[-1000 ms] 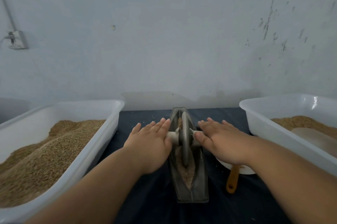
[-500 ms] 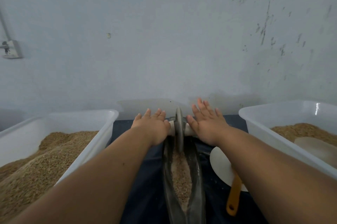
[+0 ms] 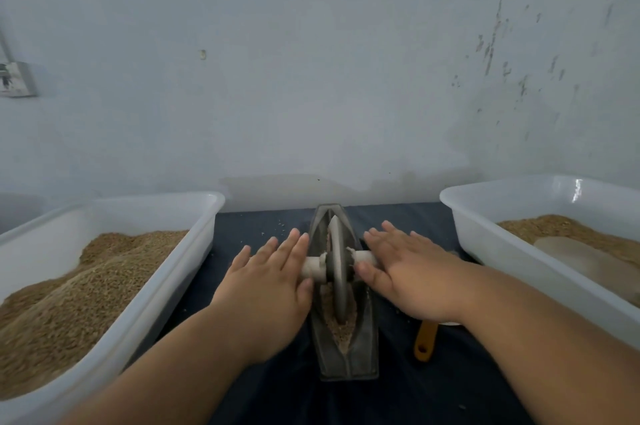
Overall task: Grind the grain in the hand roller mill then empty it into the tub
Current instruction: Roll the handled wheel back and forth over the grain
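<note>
step: grinding | left hand + right hand flat, fingers straight, palms pressing axle either side of wheel | trough long axis runs away from person, axle crosswise, grain under wheel | right tub nearer right hand

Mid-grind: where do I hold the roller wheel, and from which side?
Take the white axle that sticks out either side of the disc, one hand per end, from above, palms down. The disc stands on edge inside the narrow trough, so its lower rim is walled in; only the axle clears the sides. The left hand and right hand press there, fingers straight.
</note>
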The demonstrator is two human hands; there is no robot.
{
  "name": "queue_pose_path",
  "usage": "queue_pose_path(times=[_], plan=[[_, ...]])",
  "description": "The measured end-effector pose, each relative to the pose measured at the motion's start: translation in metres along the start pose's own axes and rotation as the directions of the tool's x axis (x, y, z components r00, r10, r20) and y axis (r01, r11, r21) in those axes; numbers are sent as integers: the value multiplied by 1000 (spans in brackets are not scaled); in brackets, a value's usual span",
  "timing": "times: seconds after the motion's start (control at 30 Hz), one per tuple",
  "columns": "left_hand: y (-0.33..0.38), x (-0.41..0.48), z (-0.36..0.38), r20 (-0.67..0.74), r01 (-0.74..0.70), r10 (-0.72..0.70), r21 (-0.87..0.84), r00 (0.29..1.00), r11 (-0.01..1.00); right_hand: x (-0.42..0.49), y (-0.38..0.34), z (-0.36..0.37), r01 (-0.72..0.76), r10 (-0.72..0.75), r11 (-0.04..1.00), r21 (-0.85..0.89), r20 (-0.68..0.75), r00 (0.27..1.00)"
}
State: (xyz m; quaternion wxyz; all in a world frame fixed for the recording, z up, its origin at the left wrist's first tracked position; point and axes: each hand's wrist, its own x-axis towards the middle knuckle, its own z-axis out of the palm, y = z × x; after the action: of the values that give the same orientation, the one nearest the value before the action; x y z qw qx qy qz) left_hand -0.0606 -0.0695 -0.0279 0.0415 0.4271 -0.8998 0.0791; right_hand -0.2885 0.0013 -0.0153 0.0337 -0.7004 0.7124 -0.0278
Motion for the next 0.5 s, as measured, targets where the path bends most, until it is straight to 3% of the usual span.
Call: queue_pose_path(times=[0.2,0.5], plan=[[-13,42,5,71,22,-17,-72,997,997,38,8,-1,-44,44,999,19,19,999],[-32,143,5,182,165,-136,-159,974,973,133,23,-9,-172,167,985,-13,-173,971]])
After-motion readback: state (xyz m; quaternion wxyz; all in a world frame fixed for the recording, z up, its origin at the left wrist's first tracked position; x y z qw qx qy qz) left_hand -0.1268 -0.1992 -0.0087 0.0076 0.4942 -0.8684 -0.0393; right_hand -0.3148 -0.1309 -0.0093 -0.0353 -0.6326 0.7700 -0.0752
